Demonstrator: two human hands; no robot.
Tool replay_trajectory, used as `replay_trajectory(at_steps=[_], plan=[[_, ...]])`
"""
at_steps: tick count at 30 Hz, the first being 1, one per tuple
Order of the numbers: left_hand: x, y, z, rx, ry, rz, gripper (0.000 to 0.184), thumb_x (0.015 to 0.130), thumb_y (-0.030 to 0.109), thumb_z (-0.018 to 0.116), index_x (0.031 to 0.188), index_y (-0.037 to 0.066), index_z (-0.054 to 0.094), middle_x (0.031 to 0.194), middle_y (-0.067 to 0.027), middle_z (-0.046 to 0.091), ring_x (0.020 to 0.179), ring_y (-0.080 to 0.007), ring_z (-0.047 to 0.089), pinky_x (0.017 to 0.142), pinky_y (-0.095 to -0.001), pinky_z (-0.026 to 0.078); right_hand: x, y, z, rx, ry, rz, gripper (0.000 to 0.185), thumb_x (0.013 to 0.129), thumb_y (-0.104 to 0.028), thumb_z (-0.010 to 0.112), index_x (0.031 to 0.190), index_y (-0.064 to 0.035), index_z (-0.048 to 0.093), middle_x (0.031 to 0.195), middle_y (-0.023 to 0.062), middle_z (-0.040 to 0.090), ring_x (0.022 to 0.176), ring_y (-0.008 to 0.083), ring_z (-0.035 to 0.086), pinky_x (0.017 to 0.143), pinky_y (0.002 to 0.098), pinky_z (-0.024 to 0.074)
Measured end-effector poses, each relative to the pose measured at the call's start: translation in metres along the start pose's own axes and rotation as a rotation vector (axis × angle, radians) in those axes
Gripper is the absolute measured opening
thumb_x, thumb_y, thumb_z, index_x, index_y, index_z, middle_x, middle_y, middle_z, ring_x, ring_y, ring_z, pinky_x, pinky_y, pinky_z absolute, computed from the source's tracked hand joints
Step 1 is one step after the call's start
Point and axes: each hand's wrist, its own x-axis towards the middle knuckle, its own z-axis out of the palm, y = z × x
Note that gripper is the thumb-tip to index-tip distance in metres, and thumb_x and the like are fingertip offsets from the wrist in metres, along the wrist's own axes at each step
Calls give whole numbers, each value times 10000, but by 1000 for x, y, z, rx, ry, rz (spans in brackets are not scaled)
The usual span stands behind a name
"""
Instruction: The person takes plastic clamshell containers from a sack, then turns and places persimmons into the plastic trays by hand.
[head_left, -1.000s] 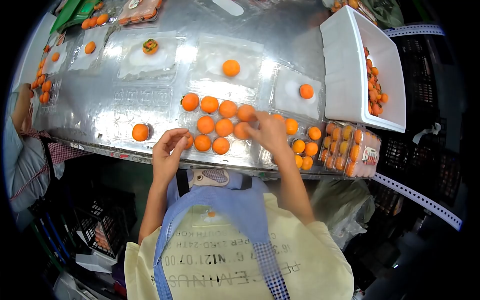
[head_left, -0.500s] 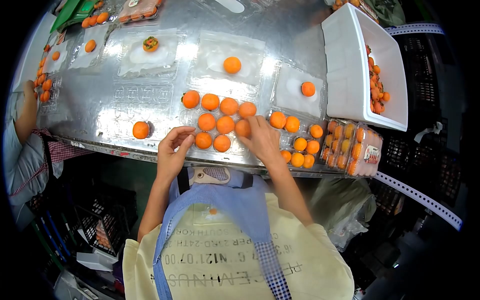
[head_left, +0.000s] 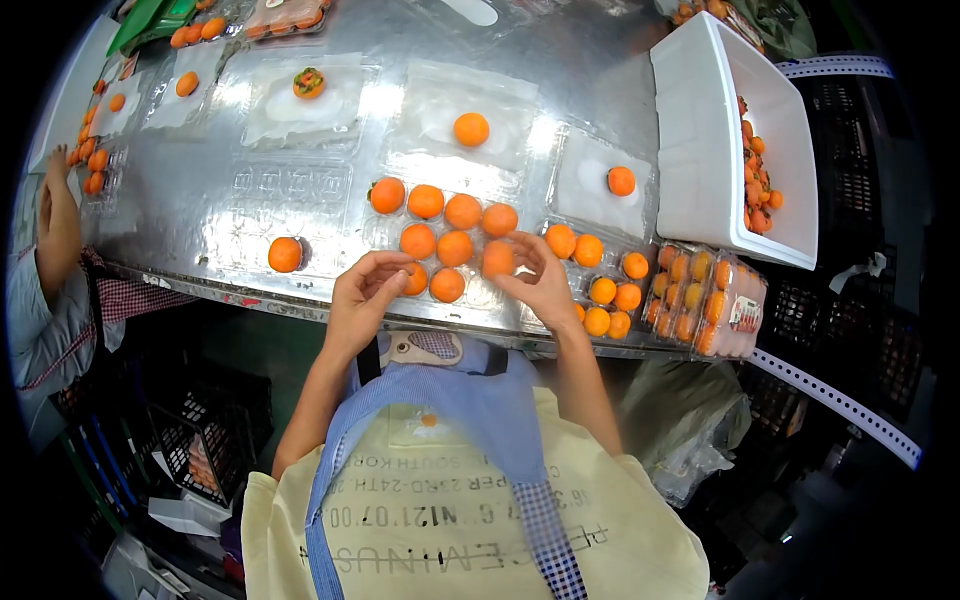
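Several round orange fruits [head_left: 454, 248] sit in rows in a clear plastic tray [head_left: 378, 235] at the table's near edge. My right hand [head_left: 540, 285] has its thumb and fingers around a fruit [head_left: 498, 258] at the right end of the middle row. At the front-left corner of the tray is my left hand [head_left: 366, 296], its fingers curled beside a fruit [head_left: 414, 279] that they partly cover; whether it grips that fruit is unclear. A lone fruit [head_left: 285, 254] rests in another clear tray to the left.
On the right stand a white foam box [head_left: 690, 140] with fruits and a stack of filled clear packs [head_left: 705, 300]. Behind lie clear trays with single fruits [head_left: 471, 129]. Another person's arm [head_left: 58, 235] reaches over the table at the far left.
My right hand has shifted slightly right, its fingers opening wider around the fruit. My left hand has moved right and now partly covers the front-left fruit. The other person's hand has moved up.
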Motion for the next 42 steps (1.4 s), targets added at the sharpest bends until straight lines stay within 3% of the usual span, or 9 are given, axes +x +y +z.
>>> replay_trajectory(at_steps=[3, 6, 9, 15, 19, 22, 25, 42], plan=[[3, 0, 10, 71, -91, 26, 335, 832, 28, 632, 1157, 27, 548, 988, -49, 612, 870, -96, 587, 782, -243, 480, -3, -7, 5, 398, -116, 58, 548, 755, -160, 699, 1235, -6, 484, 1136, 94, 568, 1097, 192, 524, 918, 359, 430], [1, 18, 24, 187, -209, 86, 466, 786, 8, 669, 1219, 41, 498, 1046, -58, 582, 860, -102, 591, 795, -248, 481, -8, -19, 11, 531, -247, 33, 559, 740, -84, 699, 1243, 9, 472, 1165, 95, 555, 1139, 191, 505, 946, 343, 424], [0, 23, 36, 81, -207, 82, 492, 762, 81, 721, 1203, 55, 506, 995, -58, 615, 825, -101, 596, 750, -244, 484, -13, -33, 22, 545, -270, -19, 559, 726, -41, 703, 1239, -8, 482, 1173, 82, 543, 1097, 162, 520, 884, 310, 447], [-2, 20, 38, -135, -244, 3, 504, 765, 44, 710, 1216, 51, 486, 974, -66, 614, 848, -107, 616, 757, -260, 494, -11, -29, 29, 222, -239, -251, 567, 717, -22, 703, 1241, -50, 490, 1202, 45, 497, 1049, 126, 506, 765, 271, 450], [-4, 24, 37, -27, -230, 71, 488, 756, 33, 708, 1199, 51, 503, 991, -66, 608, 867, -120, 617, 760, -261, 495, -9, -32, 26, 271, -283, -219, 547, 732, -49, 694, 1241, -51, 491, 1185, 40, 492, 1066, 131, 500, 789, 275, 453], [-3, 27, 35, 173, -217, 167, 548, 731, 2, 713, 1228, 41, 483, 1097, -82, 559, 924, -135, 596, 794, -268, 484, -8, -31, 26, 300, -290, -185, 525, 751, -79, 685, 1238, -50, 491, 1158, 41, 505, 1063, 132, 507, 805, 280, 453], [-4, 30, 38, 250, -131, 230, 490, 700, 26, 726, 1154, 67, 545, 1035, -80, 576, 900, -168, 611, 745, -270, 498, -8, -32, 32, 241, -263, -165, 500, 764, -95, 677, 1228, -49, 495, 1136, 40, 517, 1057, 132, 515, 814, 281, 452], [-1, 23, 36, 356, -119, 208, 488, 677, 30, 734, 1131, 62, 558, 990, -89, 577, 849, -175, 615, 726, -281, 505, -8, -27, 37, 188, -247, -137, 471, 769, -48, 651, 1213, -45, 494, 1127, 47, 521, 1047, 138, 528, 817, 274, 463]])
